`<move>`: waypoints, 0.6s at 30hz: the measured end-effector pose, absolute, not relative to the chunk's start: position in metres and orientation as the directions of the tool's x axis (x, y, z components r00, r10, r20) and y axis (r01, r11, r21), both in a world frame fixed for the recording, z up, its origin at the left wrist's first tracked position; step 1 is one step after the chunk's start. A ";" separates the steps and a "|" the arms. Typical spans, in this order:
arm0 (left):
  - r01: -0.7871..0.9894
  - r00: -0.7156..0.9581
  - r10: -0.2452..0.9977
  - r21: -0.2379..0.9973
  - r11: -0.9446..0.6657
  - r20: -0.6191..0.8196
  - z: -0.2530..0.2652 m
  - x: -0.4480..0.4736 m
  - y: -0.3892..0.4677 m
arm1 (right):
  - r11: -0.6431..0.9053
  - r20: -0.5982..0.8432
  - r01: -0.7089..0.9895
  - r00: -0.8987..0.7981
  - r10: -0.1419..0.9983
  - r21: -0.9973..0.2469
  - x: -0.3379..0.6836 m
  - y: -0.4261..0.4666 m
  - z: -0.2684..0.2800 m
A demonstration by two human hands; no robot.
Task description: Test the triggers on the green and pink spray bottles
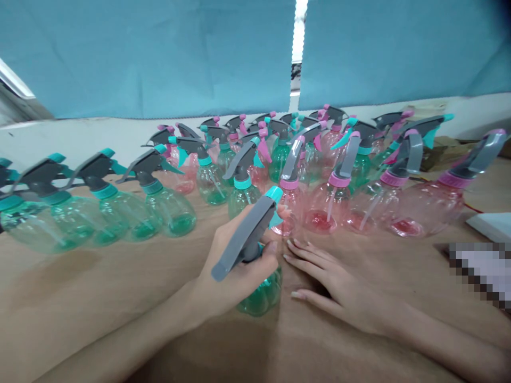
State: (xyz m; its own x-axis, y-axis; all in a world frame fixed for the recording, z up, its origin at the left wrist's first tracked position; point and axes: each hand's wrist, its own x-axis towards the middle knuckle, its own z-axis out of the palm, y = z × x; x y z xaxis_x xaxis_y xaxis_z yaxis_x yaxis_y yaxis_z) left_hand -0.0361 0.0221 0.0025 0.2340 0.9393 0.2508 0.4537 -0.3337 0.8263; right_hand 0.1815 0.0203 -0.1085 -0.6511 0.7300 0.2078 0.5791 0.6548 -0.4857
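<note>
My left hand (233,255) is wrapped round the neck of a green spray bottle (261,295), whose grey trigger head with a turquoise nozzle points away and to the right. Part of this bottle's neck and trigger is hidden by my fingers. To its right, my right hand (323,271) lies low over the brown table surface, fingers stretched out and slightly apart, holding nothing. Its fingertips are near the held bottle and a pink spray bottle (325,210). Just behind my left hand stands another green spray bottle (241,197).
A row of green spray bottles (175,215) stands at the left. Several pink ones, such as this spray bottle (429,207), stand at the right, with a mixed group behind. A blue cloth (179,58) hangs at the back. A white object (493,226) lies at the right edge.
</note>
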 end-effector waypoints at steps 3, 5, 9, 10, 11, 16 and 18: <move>0.446 0.230 0.944 0.836 -0.319 0.237 0.005 -0.035 0.021 | 0.647 0.195 0.592 -0.648 0.737 -0.480 0.182 0.020 -0.109; 0.444 0.225 0.944 0.837 -0.318 0.240 0.005 -0.035 0.021 | 0.644 0.184 0.597 -0.649 0.738 -0.479 0.182 0.020 -0.111; 0.452 0.222 0.948 0.838 -0.306 0.227 0.005 -0.036 0.020 | 0.643 0.176 0.594 -0.653 0.736 -0.484 0.183 0.021 -0.111; 0.457 0.221 0.950 0.837 -0.302 0.221 0.006 -0.036 0.020 | 0.642 0.171 0.596 -0.655 0.736 -0.482 0.182 0.021 -0.110; 0.462 0.219 0.951 0.835 -0.298 0.218 0.006 -0.037 0.019 | 0.641 0.166 0.599 -0.656 0.737 -0.479 0.182 0.021 -0.109; 0.441 0.210 0.953 0.849 -0.290 0.217 0.010 -0.038 0.016 | 0.643 0.179 0.588 -0.654 0.735 -0.491 0.180 0.020 -0.106; 0.387 0.240 0.947 0.874 -0.295 0.214 0.012 -0.038 0.016 | 0.645 0.193 0.579 -0.651 0.734 -0.498 0.180 0.020 -0.107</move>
